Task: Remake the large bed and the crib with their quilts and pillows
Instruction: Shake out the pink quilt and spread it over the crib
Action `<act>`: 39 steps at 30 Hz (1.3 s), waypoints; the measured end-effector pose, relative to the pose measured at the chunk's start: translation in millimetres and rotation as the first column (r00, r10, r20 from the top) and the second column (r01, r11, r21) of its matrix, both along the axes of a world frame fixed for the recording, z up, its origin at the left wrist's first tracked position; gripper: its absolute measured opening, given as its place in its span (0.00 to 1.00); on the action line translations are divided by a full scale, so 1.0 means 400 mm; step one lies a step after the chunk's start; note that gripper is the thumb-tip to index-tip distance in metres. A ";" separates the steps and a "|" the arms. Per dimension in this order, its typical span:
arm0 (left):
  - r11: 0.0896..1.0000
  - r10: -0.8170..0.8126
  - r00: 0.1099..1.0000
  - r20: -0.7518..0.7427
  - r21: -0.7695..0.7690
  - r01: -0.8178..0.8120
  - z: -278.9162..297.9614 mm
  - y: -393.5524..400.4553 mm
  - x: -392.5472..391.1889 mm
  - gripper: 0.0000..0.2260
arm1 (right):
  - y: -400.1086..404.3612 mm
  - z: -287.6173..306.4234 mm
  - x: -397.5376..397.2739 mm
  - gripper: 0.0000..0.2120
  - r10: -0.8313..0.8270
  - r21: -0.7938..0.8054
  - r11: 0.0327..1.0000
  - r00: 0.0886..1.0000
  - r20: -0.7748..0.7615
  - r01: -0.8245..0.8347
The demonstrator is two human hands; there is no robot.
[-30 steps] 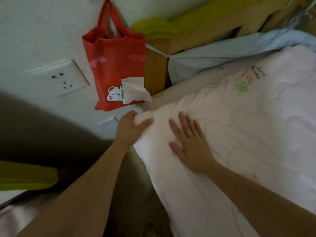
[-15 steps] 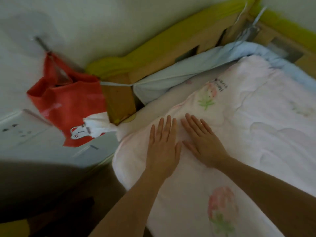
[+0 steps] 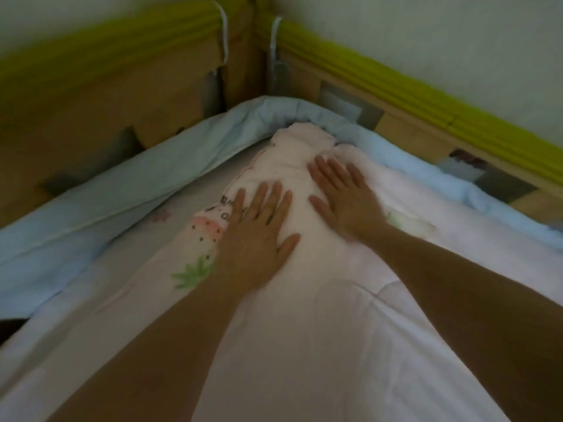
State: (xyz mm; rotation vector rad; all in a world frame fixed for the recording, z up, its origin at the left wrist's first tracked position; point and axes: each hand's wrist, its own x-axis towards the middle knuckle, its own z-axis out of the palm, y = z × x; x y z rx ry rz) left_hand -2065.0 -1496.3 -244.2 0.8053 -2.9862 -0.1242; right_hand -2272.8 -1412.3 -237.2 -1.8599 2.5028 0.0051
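Head view: both hands flat on quilt (image 3: 304, 315), fingers straight, gripping nothing. Left hand (image 3: 259, 239) lies on the quilt's left fold, partly over a strawberry print (image 3: 204, 229) w/ green leaf below; right hand (image 3: 344, 199) just beside it, nearer the crib's far corner. Quilt is pale pink, bunched into a long ridge whose long axis runs from the near edge toward the far corner, narrow end pointing into that corner and touching the blue bumper (image 3: 122, 184). Bumper lines both far sides of the crib (image 3: 128, 95), between quilt and wooden rails. Green padding (image 3: 396, 83) caps the rails, tied w/ white cords at the corner. Frame slightly blurred; print lettering unreadable.
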 end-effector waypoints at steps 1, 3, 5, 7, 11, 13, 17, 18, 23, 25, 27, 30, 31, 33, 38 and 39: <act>0.998 0.060 0.998 -0.020 0.011 -0.060 -0.003 -0.004 -0.035 0.32 | -0.018 0.004 -0.024 0.34 -0.071 -0.041 0.997 0.996 0.046 0.073; 0.980 0.197 0.979 -0.051 0.052 -0.194 0.007 -0.015 -0.115 0.33 | -0.034 0.021 -0.027 0.36 -0.136 -0.087 0.985 0.980 0.147 0.149; 0.977 0.201 0.975 -0.090 0.092 -0.193 0.028 -0.017 -0.168 0.32 | 0.013 0.039 0.027 0.35 -0.086 -0.133 0.984 0.972 0.219 0.117; 0.997 -0.048 0.993 -0.109 0.049 0.053 0.044 0.004 -0.216 0.31 | 0.150 0.054 0.067 0.31 0.046 -0.124 0.992 0.976 0.212 -0.020; 0.957 -0.287 0.958 0.028 -0.041 0.288 0.001 0.037 -0.225 0.30 | 0.417 0.045 -0.086 0.27 0.123 0.068 0.990 0.991 0.047 -0.126; 0.984 -0.172 0.984 0.052 -0.045 0.175 -0.017 0.055 -0.260 0.31 | 0.464 0.052 -0.181 0.26 -0.033 0.060 0.998 0.999 -0.014 0.033; 0.992 -0.119 0.993 -0.021 -0.048 0.118 0.014 0.109 -0.311 0.32 | 0.460 0.048 -0.138 0.26 -0.086 0.032 0.996 0.995 -0.050 0.087; 0.974 -0.223 0.974 -0.031 -0.056 0.221 0.022 0.131 -0.310 0.31 | 0.480 0.037 -0.109 0.26 -0.014 0.051 0.999 1.000 -0.023 0.015; 0.839 -0.537 0.843 0.022 -0.086 0.537 0.046 0.202 -0.326 0.28 | 0.605 0.075 -0.195 0.24 -0.192 0.051 0.980 0.980 0.041 0.190; 0.825 -0.558 0.830 0.020 -0.094 0.557 0.062 0.220 -0.375 0.28 | 0.633 0.118 -0.220 0.24 -0.330 -0.035 0.943 0.943 0.039 0.331; 0.788 -0.608 0.794 0.007 -0.116 0.604 0.079 0.239 -0.429 0.26 | 0.632 0.154 -0.212 0.22 -0.430 -0.084 0.901 0.902 -0.042 0.426; 0.744 -0.661 0.749 0.050 -0.082 0.663 0.104 0.293 -0.481 0.26 | 0.653 0.172 -0.204 0.21 -0.687 0.004 0.727 0.727 0.001 0.687; 0.732 -0.672 0.737 0.065 -0.085 0.675 0.103 0.313 -0.487 0.27 | 0.663 0.168 -0.207 0.20 -0.744 0.096 0.666 0.667 0.017 0.740; 0.722 -0.680 0.726 0.106 -0.081 0.687 0.092 0.344 -0.486 0.30 | 0.670 0.161 -0.217 0.16 -0.763 0.106 0.644 0.645 0.031 0.757; 0.774 -0.622 0.765 0.167 -0.017 0.633 0.061 0.363 -0.514 0.41 | 0.641 0.121 -0.254 0.13 -0.819 -0.193 0.504 0.537 0.205 0.842; 0.785 -0.608 0.777 0.164 -0.021 0.619 0.054 0.362 -0.522 0.42 | 0.636 0.104 -0.240 0.14 -0.818 -0.245 0.468 0.521 0.242 0.849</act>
